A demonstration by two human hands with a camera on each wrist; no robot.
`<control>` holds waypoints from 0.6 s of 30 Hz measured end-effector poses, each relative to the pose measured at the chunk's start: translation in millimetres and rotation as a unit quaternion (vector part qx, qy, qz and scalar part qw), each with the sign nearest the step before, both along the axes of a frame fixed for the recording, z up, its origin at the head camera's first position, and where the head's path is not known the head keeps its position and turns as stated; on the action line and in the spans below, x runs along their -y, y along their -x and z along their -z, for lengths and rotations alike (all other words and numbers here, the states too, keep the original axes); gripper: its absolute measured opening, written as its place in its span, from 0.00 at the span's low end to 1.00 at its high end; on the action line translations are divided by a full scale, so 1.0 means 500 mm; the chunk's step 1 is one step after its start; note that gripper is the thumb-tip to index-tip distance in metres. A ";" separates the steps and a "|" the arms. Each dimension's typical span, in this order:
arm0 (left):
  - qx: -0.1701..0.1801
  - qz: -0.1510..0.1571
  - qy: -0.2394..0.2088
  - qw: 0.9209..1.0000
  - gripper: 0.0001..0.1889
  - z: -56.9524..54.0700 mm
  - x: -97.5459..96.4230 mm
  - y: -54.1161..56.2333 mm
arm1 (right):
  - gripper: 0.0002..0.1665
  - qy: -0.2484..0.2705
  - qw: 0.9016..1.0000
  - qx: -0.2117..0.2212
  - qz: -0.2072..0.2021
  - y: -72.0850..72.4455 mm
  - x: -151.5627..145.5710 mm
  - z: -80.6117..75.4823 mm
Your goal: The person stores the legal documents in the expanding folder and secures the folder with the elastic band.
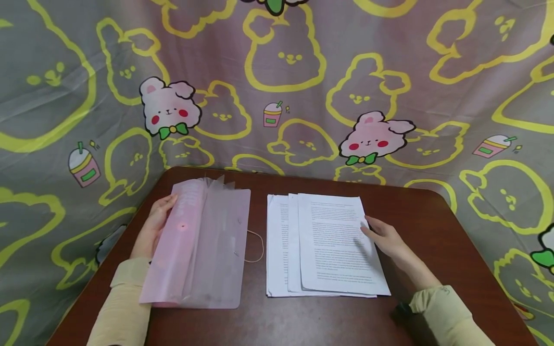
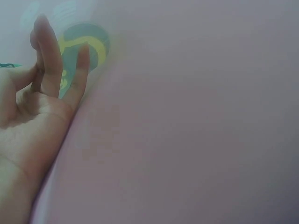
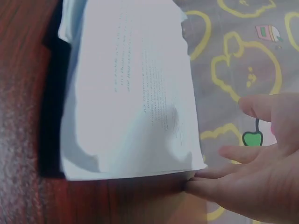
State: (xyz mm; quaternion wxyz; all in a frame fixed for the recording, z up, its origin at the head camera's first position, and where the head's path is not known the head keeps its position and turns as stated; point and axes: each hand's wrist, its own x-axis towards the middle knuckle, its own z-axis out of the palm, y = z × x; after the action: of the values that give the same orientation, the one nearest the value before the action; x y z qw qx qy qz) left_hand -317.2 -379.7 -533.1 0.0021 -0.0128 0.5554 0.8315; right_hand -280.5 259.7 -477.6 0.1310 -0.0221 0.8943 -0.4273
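- A grey curtain (image 1: 298, 108) printed with yellow outlines and pink rabbits hangs behind a dark reddish-brown table (image 1: 320, 322) with rounded far corners.
- The left hand (image 1: 157, 218) pinches the outer edge of a pink translucent plastic folder (image 1: 222, 269), thumb on the near face and fingers largely behind it; the gap between them is only the thickness of the cover.
- Just right of that grip, the lifted pink panel (image 1: 179, 245) leans up at a slant, while the paler part farther right lies on the table. Clear plastic tips (image 1: 220, 183) poke out at the far end, and a thin cord (image 1: 262, 247) loops from the right-hand edge.
- The right hand (image 1: 387, 238) has its fingers loosely spread at the right edge of the printed sheets (image 1: 337, 245), with no closed hold; whether a fingertip is under the paper cannot be told.
- The sheets lie in overlapping, uneven piles to the left of the right hand, between the two hands and apart from the folder.
- The step in hand appears to be lifting the cover on one side and steadying or reaching for paper on the other.
- The next move probably calls for the left pinch to keep the panel raised, and the right fingers to square or gather the sheets by their edge.
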 end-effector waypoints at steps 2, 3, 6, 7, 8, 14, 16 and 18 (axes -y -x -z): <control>0.000 0.000 -0.001 1.000 0.24 0.001 0.000 0.002 | 0.43 0.019 1.000 0.006 0.010 0.001 -0.003 0.000; -0.001 0.001 -0.003 1.000 0.24 0.000 0.000 0.002 | 0.43 0.025 1.000 0.010 0.015 0.001 -0.004 0.001; -0.007 0.007 -0.002 1.000 0.25 0.000 -0.001 0.005 | 0.44 0.032 0.999 0.017 0.021 0.001 -0.006 0.002; -0.008 0.008 -0.002 1.000 0.25 -0.001 -0.001 0.005 | 0.44 0.036 0.999 0.019 0.022 0.001 -0.006 0.002; -0.010 0.010 -0.004 1.000 0.25 -0.001 -0.001 0.005 | 0.44 0.042 0.999 0.025 0.023 0.001 -0.006 0.002; -0.019 0.009 -0.008 1.000 0.23 0.003 0.001 0.004 | 0.43 0.148 0.986 0.072 0.031 0.003 -0.013 0.001; -0.027 0.014 -0.003 1.000 0.22 0.006 0.002 0.003 | 0.43 0.203 0.975 0.086 0.037 0.006 -0.020 0.001; -0.038 0.023 -0.008 0.999 0.21 0.009 0.004 0.004 | 0.42 0.249 0.963 0.097 0.039 0.010 -0.031 0.004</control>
State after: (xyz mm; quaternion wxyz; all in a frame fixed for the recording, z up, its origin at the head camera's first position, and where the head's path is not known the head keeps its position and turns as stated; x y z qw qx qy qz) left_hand -319.4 -381.7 -537.8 0.0000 0.0320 0.5485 0.8356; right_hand -285.4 275.5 -479.4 0.1903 0.0226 0.7432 -0.6410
